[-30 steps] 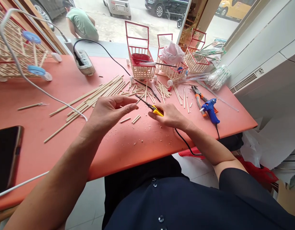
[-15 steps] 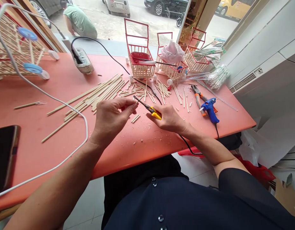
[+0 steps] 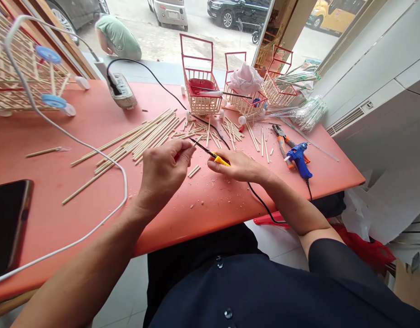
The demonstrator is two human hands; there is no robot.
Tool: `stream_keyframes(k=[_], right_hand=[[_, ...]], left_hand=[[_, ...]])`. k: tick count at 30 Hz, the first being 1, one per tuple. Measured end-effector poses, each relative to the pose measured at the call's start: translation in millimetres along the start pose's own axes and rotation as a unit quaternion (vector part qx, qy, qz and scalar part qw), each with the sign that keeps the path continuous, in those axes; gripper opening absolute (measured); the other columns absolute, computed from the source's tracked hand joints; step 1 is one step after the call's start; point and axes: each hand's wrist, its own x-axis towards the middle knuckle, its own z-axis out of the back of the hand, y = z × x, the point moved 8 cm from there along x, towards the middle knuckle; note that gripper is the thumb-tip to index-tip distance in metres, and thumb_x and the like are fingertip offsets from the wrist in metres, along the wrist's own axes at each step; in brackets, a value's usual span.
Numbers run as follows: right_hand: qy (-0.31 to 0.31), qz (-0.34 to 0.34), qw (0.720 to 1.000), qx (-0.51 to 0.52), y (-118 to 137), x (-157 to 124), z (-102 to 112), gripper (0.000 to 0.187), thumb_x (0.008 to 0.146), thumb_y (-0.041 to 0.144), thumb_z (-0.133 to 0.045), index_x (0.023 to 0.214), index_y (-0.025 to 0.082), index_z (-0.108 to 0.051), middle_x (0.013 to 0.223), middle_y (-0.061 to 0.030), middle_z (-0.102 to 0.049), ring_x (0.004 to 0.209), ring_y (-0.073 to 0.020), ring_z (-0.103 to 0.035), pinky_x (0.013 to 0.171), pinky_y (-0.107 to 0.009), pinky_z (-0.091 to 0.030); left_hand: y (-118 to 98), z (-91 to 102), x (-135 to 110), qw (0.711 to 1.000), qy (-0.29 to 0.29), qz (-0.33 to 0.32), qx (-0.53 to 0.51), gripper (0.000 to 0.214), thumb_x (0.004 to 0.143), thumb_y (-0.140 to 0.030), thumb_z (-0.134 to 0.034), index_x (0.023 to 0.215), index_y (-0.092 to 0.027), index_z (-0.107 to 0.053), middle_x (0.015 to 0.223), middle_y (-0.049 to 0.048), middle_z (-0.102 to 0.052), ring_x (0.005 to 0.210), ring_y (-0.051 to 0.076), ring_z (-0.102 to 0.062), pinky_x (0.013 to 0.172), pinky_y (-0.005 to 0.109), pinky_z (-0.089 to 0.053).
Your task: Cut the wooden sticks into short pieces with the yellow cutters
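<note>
My left hand [image 3: 167,166] is closed in a pinch on a short wooden stick [image 3: 195,143], most of it hidden by the fingers. Yellow-handled pliers [image 3: 210,152] are gripped in my right hand [image 3: 239,166], their dark, slim jaws pointing left at the stick's tip. Whether the jaws touch the stick I cannot tell. Just below, short cut sticks [image 3: 194,171] lie side by side on the pink tabletop [image 3: 182,214]. Behind my hands are a bundle of long wooden sticks [image 3: 151,136] and a scatter of short pieces [image 3: 232,129].
Small stick-built carts [image 3: 204,102] with red handles stand along the back. A blue glue gun [image 3: 300,161] and orange-grey pliers [image 3: 280,139] lie to the right. At left are a phone [image 3: 8,223], a white cable [image 3: 123,182], a power strip [image 3: 123,93] and a larger stick-built cart [image 3: 18,77].
The pliers have turned slightly in my right hand, so their head looks narrower. My left hand keeps its pinch beside the jaws. The whole view has shifted a little.
</note>
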Motion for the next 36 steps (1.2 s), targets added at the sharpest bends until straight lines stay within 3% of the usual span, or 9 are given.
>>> stream_keyframes(k=[4,8,11,14,20,24,29,36], right_hand=[[-0.032,0.001,0.999,0.006,0.3,-0.8,2.3,0.057,0.104,0.075,-0.058,0.11,0.019,-0.068,0.103,-0.0064,-0.072,0.095,-0.0225,-0.061,0.086,-0.034,-0.039],[-0.071,0.025,0.997,-0.003,1.9,-0.9,6.0,0.051,0.104,0.071,-0.061,0.107,0.02,-0.066,0.094,-0.0026,-0.066,0.088,-0.0198,-0.055,0.084,-0.034,-0.037],[-0.08,0.049,0.996,-0.005,2.5,0.0,6.1,0.052,0.101,0.073,-0.062,0.1,0.021,-0.062,0.091,-0.0011,-0.061,0.086,-0.0188,-0.052,0.082,-0.033,-0.035],[-0.077,0.055,0.996,-0.004,2.2,-0.1,5.6,0.052,0.1,0.073,-0.063,0.099,0.021,-0.063,0.093,-0.0017,-0.062,0.086,-0.019,-0.053,0.082,-0.033,-0.035],[-0.034,0.029,0.999,0.015,4.4,-2.7,1.8,0.06,0.102,0.077,-0.06,0.108,0.019,-0.07,0.101,-0.0053,-0.07,0.094,-0.0211,-0.06,0.086,-0.034,-0.04],[-0.008,0.024,0.999,0.039,6.2,-3.2,0.8,0.065,0.101,0.083,-0.058,0.105,0.019,-0.068,0.101,-0.0052,-0.069,0.096,-0.0218,-0.061,0.087,-0.034,-0.041],[0.015,0.035,0.997,0.066,5.8,-3.0,-0.4,0.07,0.098,0.089,-0.056,0.107,0.019,-0.067,0.099,-0.005,-0.066,0.096,-0.0227,-0.059,0.088,-0.034,-0.041],[0.011,0.032,0.998,0.06,5.5,-2.7,-1.4,0.071,0.098,0.088,-0.054,0.107,0.019,-0.067,0.097,-0.0043,-0.064,0.095,-0.0228,-0.06,0.088,-0.035,-0.041]], left_hand=[[14.3,-10.5,4.7,0.99,0.046,0.058,-0.118,0.023,0.095,-0.046,-0.076,0.086,-0.024,-0.078,0.061,-0.0014,-0.058,0.058,0.017,-0.049,0.062,0.032,-0.041],[20.8,-30.0,6.6,0.929,0.153,0.112,-0.318,0.043,0.087,-0.065,-0.087,0.084,-0.022,-0.082,0.06,0.0012,-0.06,0.056,0.016,-0.052,0.058,0.032,-0.043],[20.4,-36.0,4.9,0.892,0.197,0.133,-0.385,0.051,0.078,-0.069,-0.098,0.083,-0.02,-0.086,0.058,0.0017,-0.059,0.055,0.015,-0.052,0.056,0.03,-0.042],[21.8,-32.5,4.4,0.898,0.176,0.14,-0.378,0.045,0.077,-0.062,-0.1,0.083,-0.019,-0.087,0.054,0.0004,-0.056,0.053,0.014,-0.05,0.054,0.029,-0.039],[27.6,-27.5,4.2,0.917,0.12,0.143,-0.352,0.037,0.075,-0.051,-0.101,0.082,-0.018,-0.086,0.058,0.0029,-0.066,0.053,0.014,-0.055,0.053,0.029,-0.041],[27.9,-32.5,3.4,0.901,0.139,0.149,-0.384,0.037,0.077,-0.051,-0.102,0.083,-0.018,-0.087,0.057,0.002,-0.065,0.051,0.013,-0.056,0.052,0.027,-0.042],[23.3,-38.2,3.2,0.866,0.185,0.153,-0.439,0.046,0.07,-0.054,-0.109,0.082,-0.015,-0.087,0.055,0.0016,-0.062,0.052,0.012,-0.056,0.051,0.024,-0.042],[25.5,-39.3,3.2,0.861,0.183,0.142,-0.452,0.045,0.076,-0.051,-0.108,0.086,-0.012,-0.088,0.055,0.0022,-0.062,0.053,0.012,-0.056,0.05,0.023,-0.04]])
